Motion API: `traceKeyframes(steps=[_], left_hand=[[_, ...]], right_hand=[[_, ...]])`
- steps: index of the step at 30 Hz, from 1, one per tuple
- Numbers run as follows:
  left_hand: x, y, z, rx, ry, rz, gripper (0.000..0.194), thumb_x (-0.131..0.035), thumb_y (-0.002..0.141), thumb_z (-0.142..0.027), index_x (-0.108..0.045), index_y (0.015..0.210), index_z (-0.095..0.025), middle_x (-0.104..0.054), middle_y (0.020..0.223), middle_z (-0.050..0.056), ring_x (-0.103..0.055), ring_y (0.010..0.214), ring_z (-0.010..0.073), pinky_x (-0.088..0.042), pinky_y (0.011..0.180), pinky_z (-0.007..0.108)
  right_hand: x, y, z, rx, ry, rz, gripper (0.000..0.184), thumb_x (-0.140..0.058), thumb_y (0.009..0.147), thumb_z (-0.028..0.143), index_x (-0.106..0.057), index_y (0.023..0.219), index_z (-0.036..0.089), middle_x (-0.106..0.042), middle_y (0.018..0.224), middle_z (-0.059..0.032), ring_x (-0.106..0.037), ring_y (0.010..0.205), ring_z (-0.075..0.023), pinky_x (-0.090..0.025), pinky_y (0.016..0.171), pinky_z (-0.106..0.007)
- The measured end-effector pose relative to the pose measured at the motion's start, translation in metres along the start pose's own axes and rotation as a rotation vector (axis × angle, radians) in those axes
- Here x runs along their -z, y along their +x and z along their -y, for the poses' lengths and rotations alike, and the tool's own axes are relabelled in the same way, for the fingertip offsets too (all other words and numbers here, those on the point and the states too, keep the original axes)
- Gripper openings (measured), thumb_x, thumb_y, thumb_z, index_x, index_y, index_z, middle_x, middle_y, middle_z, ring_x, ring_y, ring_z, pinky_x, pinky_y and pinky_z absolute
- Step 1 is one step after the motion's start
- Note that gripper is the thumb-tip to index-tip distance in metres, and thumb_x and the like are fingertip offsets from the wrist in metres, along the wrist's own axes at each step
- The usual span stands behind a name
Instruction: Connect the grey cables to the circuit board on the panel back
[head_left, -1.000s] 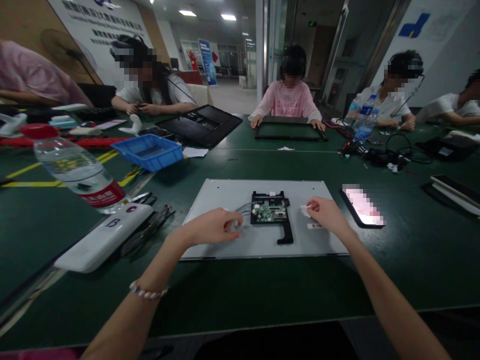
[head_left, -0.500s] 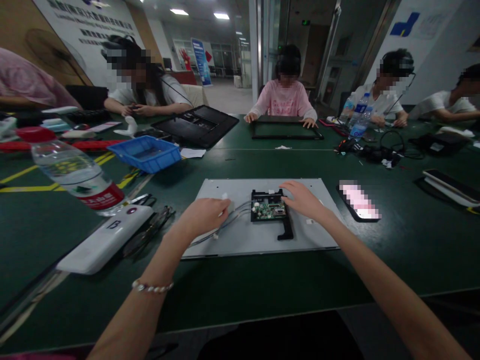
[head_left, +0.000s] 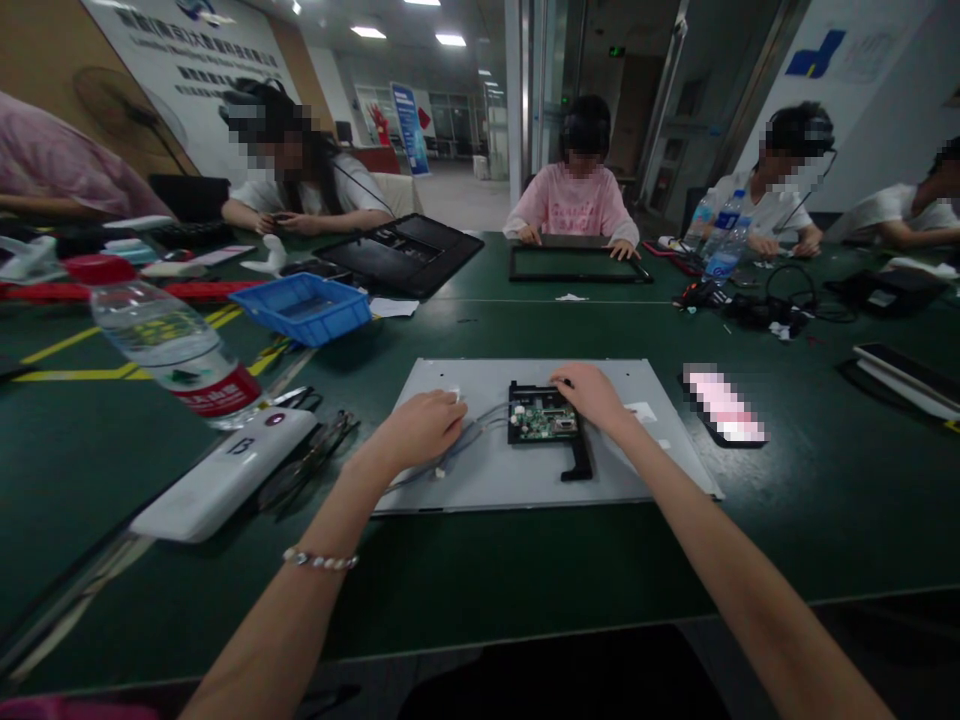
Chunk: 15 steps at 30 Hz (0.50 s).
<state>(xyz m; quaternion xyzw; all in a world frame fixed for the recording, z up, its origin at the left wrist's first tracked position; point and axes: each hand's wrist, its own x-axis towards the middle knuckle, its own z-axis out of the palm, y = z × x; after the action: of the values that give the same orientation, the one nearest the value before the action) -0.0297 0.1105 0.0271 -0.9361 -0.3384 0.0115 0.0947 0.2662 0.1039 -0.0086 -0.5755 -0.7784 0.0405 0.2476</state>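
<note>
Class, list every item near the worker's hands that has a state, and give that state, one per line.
Left hand: closed on the wires, resting on the panel.
Right hand: fingers on the circuit board's upper right edge.
Grey panel: lying flat.
Circuit board: exposed, seated in its black bracket.
Wires: attached to the board, loose on the panel.
Water bottle: capped, partly full.
Blue tray: upright.

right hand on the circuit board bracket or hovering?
Touching. The head view shows the right hand with fingers resting on the top right edge of the black bracket that holds the circuit board, no gap visible.
</note>
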Motion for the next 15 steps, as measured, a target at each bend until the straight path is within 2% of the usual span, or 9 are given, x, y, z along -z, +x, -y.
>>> traceKeyframes(steps=[4,7,10,15], left_hand=[[0.0,-0.001,0.002,-0.001,0.024,-0.029,0.026,-0.039,0.092,-0.025,-0.06,0.08,-0.016,-0.059,0.084,0.009,-0.055,0.078,0.0212,-0.041,0.074,0.034],[0.001,-0.002,0.002,0.012,0.043,-0.041,0.026,-0.038,0.092,-0.026,-0.06,0.081,-0.016,-0.058,0.085,0.009,-0.055,0.079,0.0212,-0.04,0.075,0.035],[0.001,-0.001,0.002,0.016,0.051,-0.043,0.026,-0.039,0.092,-0.026,-0.061,0.083,-0.016,-0.057,0.087,0.009,-0.054,0.081,0.021,-0.04,0.076,0.034],[0.002,0.0,0.002,0.039,0.019,-0.062,0.025,-0.041,0.092,-0.027,-0.064,0.094,-0.017,-0.057,0.098,0.009,-0.054,0.09,0.0216,-0.039,0.081,0.034]], right_hand=[[0.015,-0.009,-0.017,-0.051,-0.141,-0.115,0.026,-0.046,0.09,0.017,-0.07,0.102,0.018,-0.067,0.107,-0.0087,-0.058,0.099,-0.0211,-0.044,0.087,-0.031],[0.019,-0.019,-0.037,-0.102,-0.181,-0.063,0.027,-0.047,0.088,0.015,-0.07,0.101,0.017,-0.066,0.109,-0.0101,-0.058,0.1,-0.0221,-0.043,0.087,-0.031],[0.015,-0.025,-0.053,-0.143,-0.101,0.018,0.03,-0.047,0.085,0.011,-0.069,0.105,0.016,-0.066,0.111,-0.0098,-0.058,0.105,-0.0208,-0.042,0.092,-0.031],[0.017,-0.025,-0.063,-0.167,0.031,-0.002,0.033,-0.048,0.081,0.01,-0.068,0.106,0.016,-0.066,0.114,-0.0082,-0.058,0.108,-0.0201,-0.04,0.097,-0.031]])
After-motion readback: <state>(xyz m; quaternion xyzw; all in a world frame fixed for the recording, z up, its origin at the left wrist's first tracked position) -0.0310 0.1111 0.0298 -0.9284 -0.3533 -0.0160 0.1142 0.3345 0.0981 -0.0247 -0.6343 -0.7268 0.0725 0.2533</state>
